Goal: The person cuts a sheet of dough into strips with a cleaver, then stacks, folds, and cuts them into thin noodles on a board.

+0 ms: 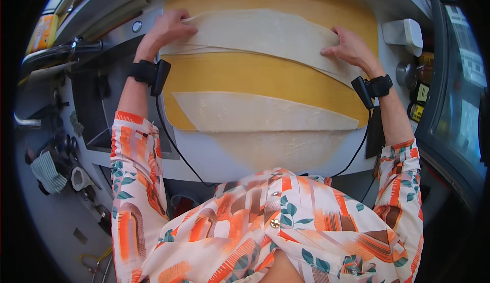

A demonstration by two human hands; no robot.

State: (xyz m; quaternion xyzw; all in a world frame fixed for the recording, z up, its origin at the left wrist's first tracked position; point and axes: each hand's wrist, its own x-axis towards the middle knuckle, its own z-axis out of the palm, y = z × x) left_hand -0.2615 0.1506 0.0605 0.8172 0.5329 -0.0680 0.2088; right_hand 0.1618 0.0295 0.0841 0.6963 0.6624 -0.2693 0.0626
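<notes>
A wide, thin sheet of rolled dough [260,30] lies in folded layers across the far half of a yellow pastry board [237,72]. At its left end, my left hand [170,28] pinches the upper edge between thumb and fingers. My right hand [348,49] grips the right end, thumb on top of the dough. Nearer my body rests a second dough sheet [260,110], dusted with flour. Its front part hangs past the board's near edge onto the white countertop [183,160]. Black straps with small devices and cables circle both wrists.
A dark sink [111,103] with a chrome faucet [86,46] is on the left. Behind it lies a pale rolling pin [130,9]. To the board's right stand a white container [402,36] and a metal pot [405,73], beside a grey-framed window [459,91].
</notes>
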